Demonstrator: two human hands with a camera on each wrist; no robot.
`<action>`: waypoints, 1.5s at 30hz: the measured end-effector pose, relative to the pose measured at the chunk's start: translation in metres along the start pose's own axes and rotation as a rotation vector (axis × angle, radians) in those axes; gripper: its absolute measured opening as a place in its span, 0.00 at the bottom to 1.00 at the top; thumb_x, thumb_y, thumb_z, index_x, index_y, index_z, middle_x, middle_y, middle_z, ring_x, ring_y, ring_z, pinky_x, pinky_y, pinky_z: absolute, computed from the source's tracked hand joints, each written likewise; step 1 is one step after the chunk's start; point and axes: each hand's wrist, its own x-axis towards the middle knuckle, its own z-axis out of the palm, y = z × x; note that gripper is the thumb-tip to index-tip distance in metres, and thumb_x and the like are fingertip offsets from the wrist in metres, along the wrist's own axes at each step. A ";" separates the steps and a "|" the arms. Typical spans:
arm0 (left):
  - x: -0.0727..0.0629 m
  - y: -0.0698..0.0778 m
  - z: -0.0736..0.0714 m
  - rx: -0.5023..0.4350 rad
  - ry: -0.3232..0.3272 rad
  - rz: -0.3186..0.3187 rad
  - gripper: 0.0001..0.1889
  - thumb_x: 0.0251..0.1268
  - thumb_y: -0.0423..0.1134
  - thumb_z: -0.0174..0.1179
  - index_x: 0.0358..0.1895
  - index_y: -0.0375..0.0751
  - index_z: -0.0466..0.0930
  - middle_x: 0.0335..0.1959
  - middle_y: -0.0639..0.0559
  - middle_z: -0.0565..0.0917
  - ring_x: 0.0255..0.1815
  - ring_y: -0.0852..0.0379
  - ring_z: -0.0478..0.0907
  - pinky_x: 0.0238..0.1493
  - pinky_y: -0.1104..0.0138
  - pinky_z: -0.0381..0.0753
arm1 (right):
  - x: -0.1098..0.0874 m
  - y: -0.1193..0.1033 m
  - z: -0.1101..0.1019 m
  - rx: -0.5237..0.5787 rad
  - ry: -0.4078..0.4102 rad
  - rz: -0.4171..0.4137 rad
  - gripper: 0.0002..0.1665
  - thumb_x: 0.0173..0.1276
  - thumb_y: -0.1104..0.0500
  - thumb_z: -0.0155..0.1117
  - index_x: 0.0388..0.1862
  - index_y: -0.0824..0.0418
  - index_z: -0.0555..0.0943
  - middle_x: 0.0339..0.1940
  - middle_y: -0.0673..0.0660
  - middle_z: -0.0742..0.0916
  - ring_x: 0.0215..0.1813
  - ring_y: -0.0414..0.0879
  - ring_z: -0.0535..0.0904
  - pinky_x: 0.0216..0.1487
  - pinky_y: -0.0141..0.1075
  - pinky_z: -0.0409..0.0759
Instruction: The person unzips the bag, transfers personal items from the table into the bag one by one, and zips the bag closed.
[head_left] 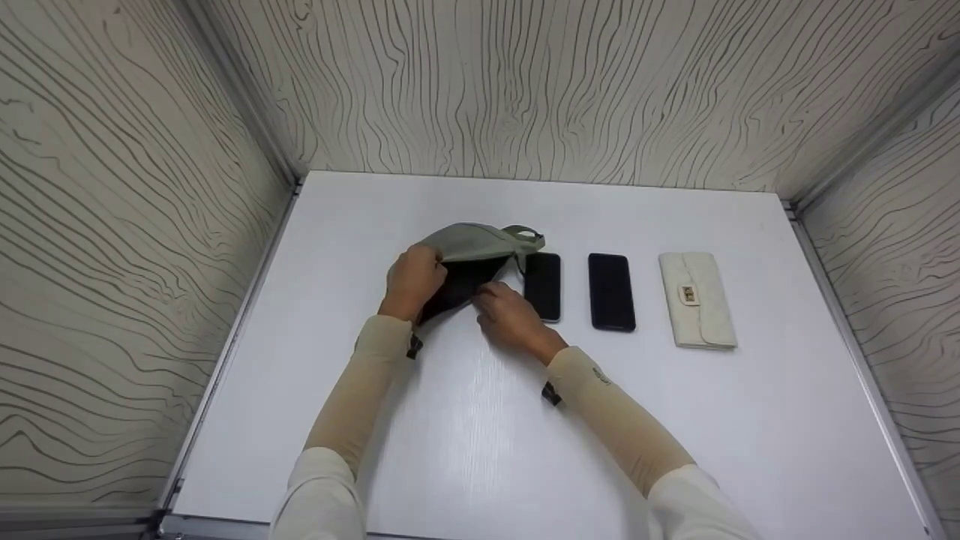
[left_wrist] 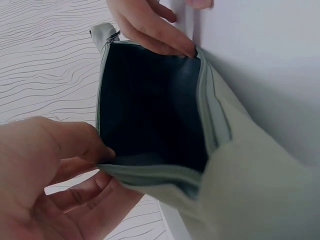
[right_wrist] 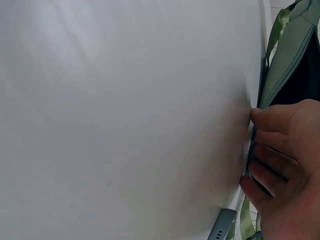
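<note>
A sage-green zippered bag lies at the middle left of the table, its mouth spread wide and its dark lining showing. My left hand pinches the rim at the left end, thumb inside and fingers outside. At the near side of the mouth, my right hand pinches the other edge between thumb and fingers. The left wrist view shows the bag's zipper edge running between both hands. Close to my right hand lies a black phone, partly under the bag's strap end.
A second black phone lies to the right of the first. Farther right is a cream wallet with a gold clasp. The white table is bordered by patterned wall panels at the back and sides.
</note>
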 end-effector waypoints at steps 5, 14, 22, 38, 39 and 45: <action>0.003 0.000 -0.004 -0.020 0.003 -0.020 0.08 0.70 0.30 0.60 0.33 0.34 0.87 0.38 0.41 0.87 0.32 0.52 0.78 0.37 0.54 0.83 | 0.000 0.001 0.000 0.004 -0.014 0.002 0.19 0.72 0.66 0.69 0.60 0.69 0.85 0.63 0.65 0.85 0.67 0.61 0.80 0.72 0.50 0.76; 0.006 -0.002 -0.008 -0.041 0.051 0.046 0.13 0.70 0.25 0.57 0.23 0.35 0.78 0.30 0.45 0.78 0.27 0.56 0.67 0.30 0.62 0.73 | -0.001 0.002 -0.001 0.034 -0.037 0.009 0.21 0.72 0.66 0.68 0.62 0.70 0.84 0.65 0.66 0.84 0.69 0.61 0.79 0.73 0.51 0.76; 0.006 -0.001 -0.013 -0.043 0.084 0.065 0.14 0.73 0.27 0.58 0.25 0.37 0.75 0.28 0.46 0.77 0.27 0.55 0.68 0.30 0.61 0.72 | -0.001 0.004 -0.002 0.049 -0.061 0.018 0.20 0.73 0.66 0.67 0.62 0.70 0.83 0.66 0.67 0.84 0.70 0.61 0.78 0.74 0.51 0.75; 0.008 -0.002 -0.028 -0.095 0.112 0.039 0.10 0.72 0.28 0.59 0.45 0.27 0.89 0.40 0.36 0.87 0.39 0.44 0.86 0.42 0.54 0.87 | -0.002 0.000 -0.005 0.063 -0.101 0.083 0.19 0.77 0.65 0.63 0.64 0.67 0.83 0.70 0.65 0.82 0.74 0.59 0.76 0.76 0.50 0.74; 0.008 -0.003 -0.028 -0.098 0.114 0.039 0.10 0.72 0.28 0.59 0.44 0.27 0.89 0.40 0.36 0.87 0.39 0.44 0.86 0.42 0.54 0.87 | -0.001 0.001 -0.005 0.064 -0.098 0.079 0.19 0.76 0.65 0.64 0.63 0.68 0.83 0.70 0.65 0.82 0.74 0.60 0.76 0.75 0.50 0.74; 0.008 -0.002 -0.030 -0.104 0.104 0.035 0.10 0.72 0.29 0.59 0.43 0.28 0.89 0.40 0.36 0.87 0.38 0.45 0.85 0.42 0.54 0.87 | 0.000 0.002 -0.004 0.073 -0.080 0.054 0.19 0.75 0.66 0.65 0.63 0.68 0.84 0.68 0.66 0.83 0.73 0.61 0.77 0.75 0.51 0.74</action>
